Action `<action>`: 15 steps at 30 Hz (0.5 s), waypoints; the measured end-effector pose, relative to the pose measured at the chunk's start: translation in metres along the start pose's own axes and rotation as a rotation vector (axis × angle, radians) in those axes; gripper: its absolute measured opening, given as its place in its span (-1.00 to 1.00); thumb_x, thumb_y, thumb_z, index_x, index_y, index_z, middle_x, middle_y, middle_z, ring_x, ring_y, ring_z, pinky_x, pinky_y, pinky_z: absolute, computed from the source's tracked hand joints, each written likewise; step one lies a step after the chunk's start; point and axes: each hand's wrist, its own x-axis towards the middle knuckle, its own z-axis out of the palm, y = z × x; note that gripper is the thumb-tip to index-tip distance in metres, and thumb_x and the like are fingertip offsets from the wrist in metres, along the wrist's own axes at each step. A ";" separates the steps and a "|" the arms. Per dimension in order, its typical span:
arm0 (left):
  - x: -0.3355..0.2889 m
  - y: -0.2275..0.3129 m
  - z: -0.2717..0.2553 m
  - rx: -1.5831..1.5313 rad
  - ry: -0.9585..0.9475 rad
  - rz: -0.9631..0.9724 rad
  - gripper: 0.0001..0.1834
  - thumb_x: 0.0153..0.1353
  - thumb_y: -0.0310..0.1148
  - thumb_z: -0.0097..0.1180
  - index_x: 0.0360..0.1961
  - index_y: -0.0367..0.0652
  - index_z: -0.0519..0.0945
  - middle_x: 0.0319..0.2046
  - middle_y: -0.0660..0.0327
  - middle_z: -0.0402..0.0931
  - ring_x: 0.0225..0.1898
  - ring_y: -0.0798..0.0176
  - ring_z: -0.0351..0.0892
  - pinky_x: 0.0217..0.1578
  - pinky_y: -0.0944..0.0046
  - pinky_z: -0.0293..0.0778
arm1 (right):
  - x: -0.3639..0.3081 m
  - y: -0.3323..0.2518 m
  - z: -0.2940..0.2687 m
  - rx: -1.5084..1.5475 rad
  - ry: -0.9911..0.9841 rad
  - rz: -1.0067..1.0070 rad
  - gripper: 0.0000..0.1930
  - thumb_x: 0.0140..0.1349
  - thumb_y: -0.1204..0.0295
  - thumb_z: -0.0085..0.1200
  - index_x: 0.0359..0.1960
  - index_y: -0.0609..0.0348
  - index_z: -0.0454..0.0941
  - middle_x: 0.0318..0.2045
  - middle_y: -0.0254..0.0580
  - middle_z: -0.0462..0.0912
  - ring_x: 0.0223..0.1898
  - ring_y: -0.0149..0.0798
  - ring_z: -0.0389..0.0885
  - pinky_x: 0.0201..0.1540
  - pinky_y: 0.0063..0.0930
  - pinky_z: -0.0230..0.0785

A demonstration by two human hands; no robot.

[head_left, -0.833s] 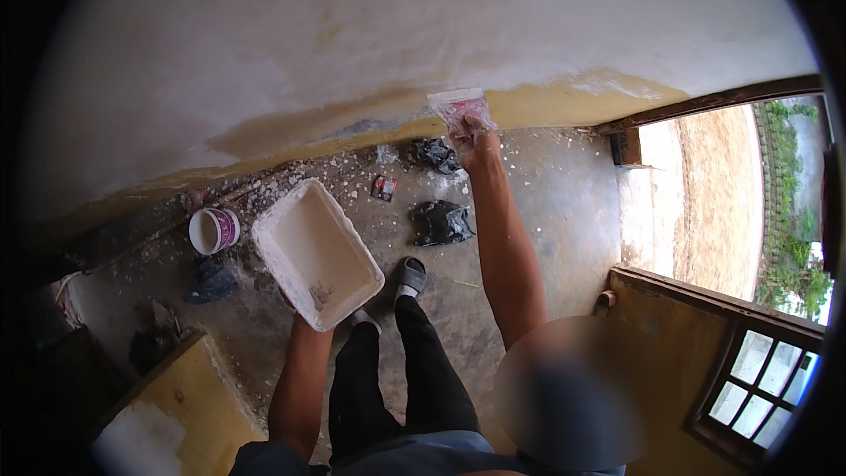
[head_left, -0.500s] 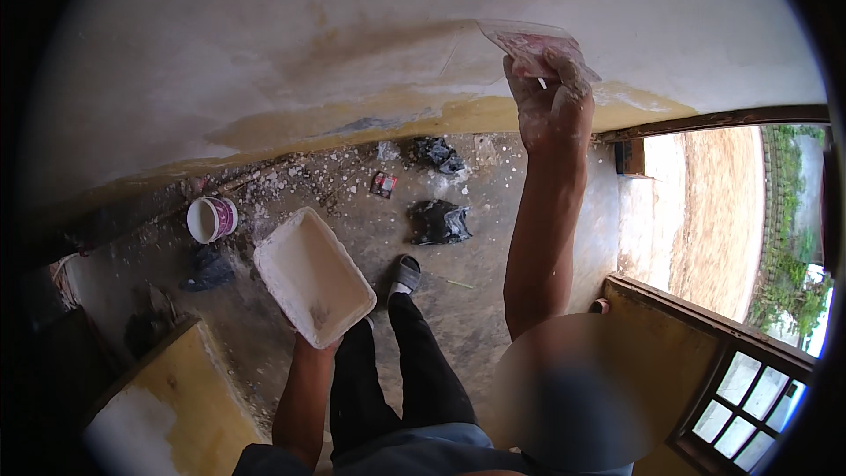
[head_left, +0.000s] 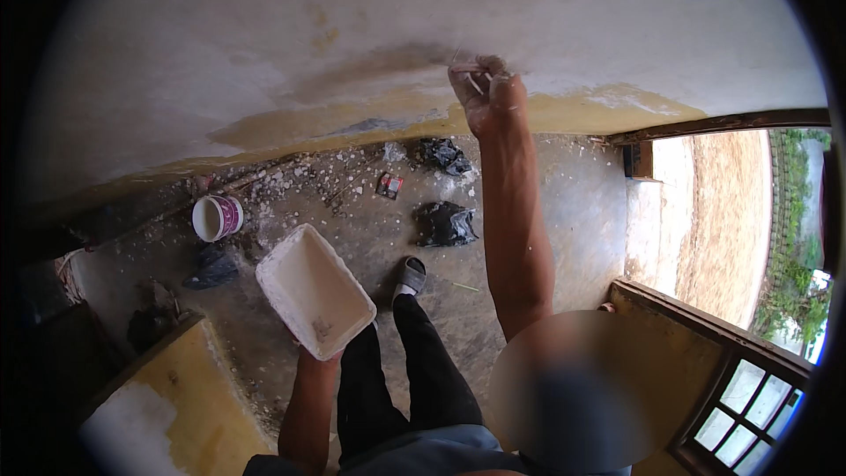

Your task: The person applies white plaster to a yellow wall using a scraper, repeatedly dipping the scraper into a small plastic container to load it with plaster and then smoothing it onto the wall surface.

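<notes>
My left hand (head_left: pixel 324 356), mostly hidden, holds up a rectangular plaster-crusted tub (head_left: pixel 302 275); its pale inside has a few wet lumps in the near corner. At the wall, my right hand (head_left: pixel 490 99) is smeared with white filler. Pinched in it is a thin, flat putty spreader (head_left: pixel 477 68), seen nearly edge-on. The spreader meets or almost meets the patchy white wall (head_left: pixel 264 26), beside a darker damp-looking streak. Lower down, a band of yellow paint (head_left: pixel 291 126) shows.
A white and purple bucket (head_left: pixel 217 218) lies tipped at the left. Black plastic bags (head_left: pixel 446 224), a small red packet (head_left: pixel 389 185) and pale crumbs litter the floor. A low yellow wall (head_left: pixel 189 388) stands near left; a doorway (head_left: pixel 705 211) and a paned window (head_left: pixel 749 405) are at the right.
My right hand has moved left and a little down along the wall, turning the spreader from broad side to nearly edge-on. The tub has dropped slightly in view.
</notes>
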 end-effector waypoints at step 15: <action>0.005 -0.016 0.012 -0.064 -0.108 -0.076 -0.16 0.15 0.10 0.10 0.36 0.01 0.08 0.31 0.07 0.16 0.29 -0.05 0.19 0.23 -0.19 0.21 | 0.083 0.027 -0.203 -0.043 0.291 0.057 -0.86 0.23 0.59 -0.07 -0.19 0.35 0.39 -0.35 -0.06 0.46 -0.35 -0.11 0.48 -0.27 -0.29 0.49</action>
